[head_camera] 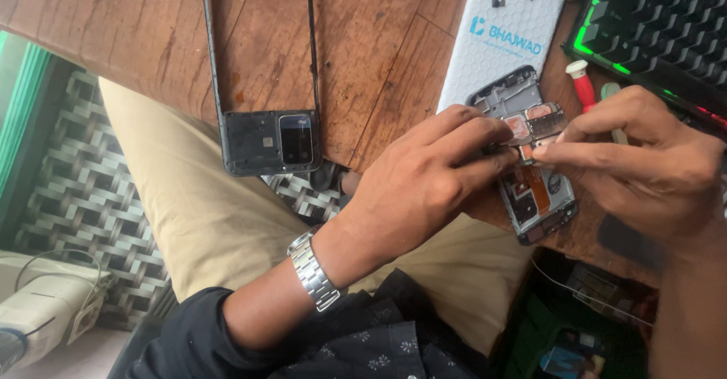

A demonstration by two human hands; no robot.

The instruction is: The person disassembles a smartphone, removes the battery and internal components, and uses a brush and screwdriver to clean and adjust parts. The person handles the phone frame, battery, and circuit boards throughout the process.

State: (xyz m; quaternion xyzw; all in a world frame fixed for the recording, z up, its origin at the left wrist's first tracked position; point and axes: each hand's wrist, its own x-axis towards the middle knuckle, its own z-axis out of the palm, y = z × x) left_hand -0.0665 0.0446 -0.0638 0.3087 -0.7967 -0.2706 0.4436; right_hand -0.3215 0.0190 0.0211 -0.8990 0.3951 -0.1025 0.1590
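Worn wooden table [363,53], planks scratched. Directly under both hands, an opened phone body [534,190]. Left of the hands, a black phone frame [265,140] overhanging the edge. Above them, a white box [500,38]. Right and above, a backlit keyboard [659,23] and red-handled tool [583,84].

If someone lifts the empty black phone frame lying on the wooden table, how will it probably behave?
The black phone frame is probably light and somewhat bendy: its long rails are thin, with an open middle. Lifted by one rail it may twist, since the camera end looks heavier. Flat on the wooden table, it should slide, not roll.
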